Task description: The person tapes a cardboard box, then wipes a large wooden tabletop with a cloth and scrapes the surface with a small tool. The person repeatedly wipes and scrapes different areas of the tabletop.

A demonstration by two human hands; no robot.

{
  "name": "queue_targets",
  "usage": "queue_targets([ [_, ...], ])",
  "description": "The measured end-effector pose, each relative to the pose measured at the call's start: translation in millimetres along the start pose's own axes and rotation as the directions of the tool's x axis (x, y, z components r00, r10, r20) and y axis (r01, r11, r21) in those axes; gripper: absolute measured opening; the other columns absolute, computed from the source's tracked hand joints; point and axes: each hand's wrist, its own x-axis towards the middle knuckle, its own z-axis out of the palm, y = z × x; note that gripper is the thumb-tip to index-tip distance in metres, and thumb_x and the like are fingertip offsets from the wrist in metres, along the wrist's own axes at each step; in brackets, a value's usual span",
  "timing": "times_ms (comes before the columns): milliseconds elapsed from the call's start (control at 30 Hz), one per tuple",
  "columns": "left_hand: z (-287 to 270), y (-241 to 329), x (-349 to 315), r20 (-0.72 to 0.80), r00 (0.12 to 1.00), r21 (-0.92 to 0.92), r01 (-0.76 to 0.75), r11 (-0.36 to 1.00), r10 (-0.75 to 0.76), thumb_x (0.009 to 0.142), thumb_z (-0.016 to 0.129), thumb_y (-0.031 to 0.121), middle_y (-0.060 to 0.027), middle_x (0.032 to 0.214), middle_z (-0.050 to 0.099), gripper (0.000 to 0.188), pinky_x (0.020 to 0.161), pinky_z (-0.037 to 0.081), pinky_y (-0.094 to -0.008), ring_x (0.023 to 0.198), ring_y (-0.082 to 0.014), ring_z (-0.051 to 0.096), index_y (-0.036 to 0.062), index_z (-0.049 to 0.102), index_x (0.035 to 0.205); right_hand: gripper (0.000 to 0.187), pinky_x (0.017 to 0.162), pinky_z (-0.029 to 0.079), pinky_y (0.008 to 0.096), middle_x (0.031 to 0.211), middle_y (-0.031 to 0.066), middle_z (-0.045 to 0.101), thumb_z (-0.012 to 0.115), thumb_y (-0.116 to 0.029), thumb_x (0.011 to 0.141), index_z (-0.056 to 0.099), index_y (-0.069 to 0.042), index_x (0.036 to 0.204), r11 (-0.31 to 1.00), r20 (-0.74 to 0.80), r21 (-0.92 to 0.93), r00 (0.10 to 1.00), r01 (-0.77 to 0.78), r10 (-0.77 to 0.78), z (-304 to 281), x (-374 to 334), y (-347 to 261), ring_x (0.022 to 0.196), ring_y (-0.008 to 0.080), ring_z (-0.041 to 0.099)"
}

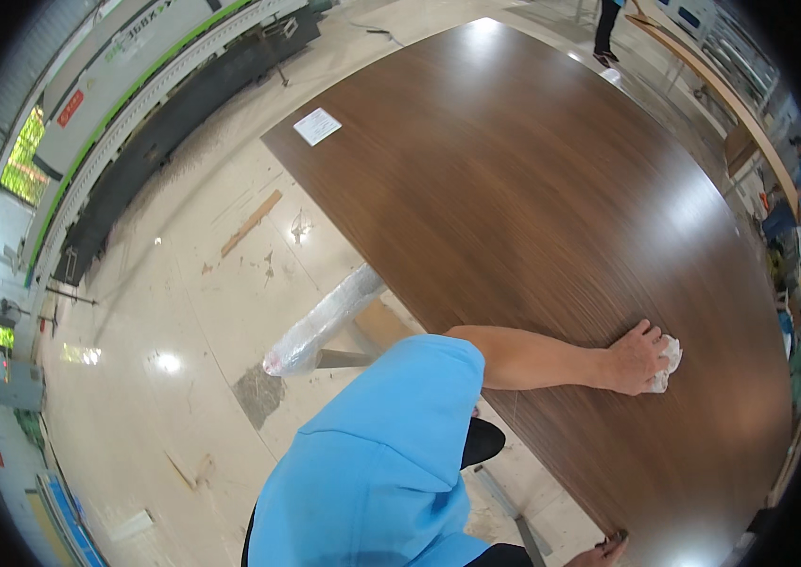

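One crumpled white cloth lies under the left hand, whose bent fingers grasp it against one large brown wood-grain panel, near its right side. The right hand, partly cut off, is at the panel's near edge; whether it grips there I cannot tell. One white paper sheet lies by the far left corner. Glare spots mark the smooth panel. Beneath runs a glossy pale floor with scattered scraps; one long machine stands left, and two people show beyond.
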Motion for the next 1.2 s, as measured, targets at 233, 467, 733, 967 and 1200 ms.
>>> queue_targets([
  [233, 13.8, 5.4, 3.6, 0.029, 1.000, -0.005, 0.008, 1.000, -0.007, 0.083, 0.072, 0.037, -0.0232, 0.121, 0.061, 0.042, 0.103, 0.039, -0.0568, 0.115, -0.0383, 0.056, 0.0037, 0.071, 0.109, 0.028, 0.075, 0.055, 0.0415, 0.106, 0.0106, 0.073, 0.054, -0.014, 0.095, 0.070, -0.013, 0.119, 0.678, -0.039, -0.735, 0.999, -0.006, -0.033, 7.5, 13.8, 19.1, 0.093, 0.0281, 0.070],
  [467, 22.1, 6.1, 5.9, 0.019, 1.000, -0.019, -0.022, 1.000, 0.022, 0.081, 0.073, 0.033, -0.0236, 0.120, 0.061, 0.037, 0.100, 0.038, -0.0558, 0.112, -0.0377, 0.056, 0.0040, 0.073, 0.105, 0.037, 0.080, 0.056, 0.0420, 0.116, 0.0166, 0.073, 0.046, -0.028, 0.107, 0.066, -0.008, 0.132, 0.941, -0.150, -0.338, 0.986, 0.022, -0.077, 63.6, -46.9, -55.3, 0.100, 0.0330, 0.072],
  [733, -45.5, -39.7, -48.2, 0.062, 0.991, -0.074, -0.116, 0.990, 0.121, 0.082, 0.070, 0.034, -0.0185, 0.119, 0.061, 0.032, 0.098, 0.041, -0.0526, 0.113, -0.0347, 0.056, 0.0118, 0.074, 0.105, 0.036, 0.080, 0.055, 0.0441, 0.115, 0.0183, 0.073, 0.048, -0.025, 0.106, 0.067, -0.008, 0.130, 0.964, -0.126, -0.256, 0.986, 0.071, -0.106, 92.4, -81.7, -123.2, 0.098, 0.0358, 0.072],
  [967, -179.1, -181.4, -135.9, -0.001, 0.998, 0.062, -0.061, 0.996, 0.061, 0.087, 0.065, 0.038, -0.0181, 0.126, 0.060, 0.038, 0.100, 0.042, -0.0511, 0.116, -0.0334, 0.058, 0.0136, 0.070, 0.115, 0.032, 0.081, 0.055, 0.0436, 0.112, 0.0214, 0.073, 0.051, -0.016, 0.102, 0.066, -0.004, 0.128, 0.972, -0.124, -0.219, 0.986, 0.084, -0.113, 127.6, -118.4, -188.9, 0.100, 0.0356, 0.072],
  [1200, -199.3, -175.4, -154.4, 0.009, 0.999, 0.211, -0.037, 0.977, 0.036, 0.092, 0.062, 0.039, -0.0173, 0.128, 0.060, 0.037, 0.100, 0.042, -0.0518, 0.115, -0.0333, 0.058, 0.0123, 0.070, 0.116, 0.028, 0.065, 0.053, 0.0443, 0.091, 0.0214, 0.074, 0.058, -0.011, 0.098, 0.070, -0.010, 0.123, 0.894, -0.129, -0.293, 0.913, 0.338, -0.387, 174.5, -177.8, -275.5, 0.075, 0.0345, 0.072],
])
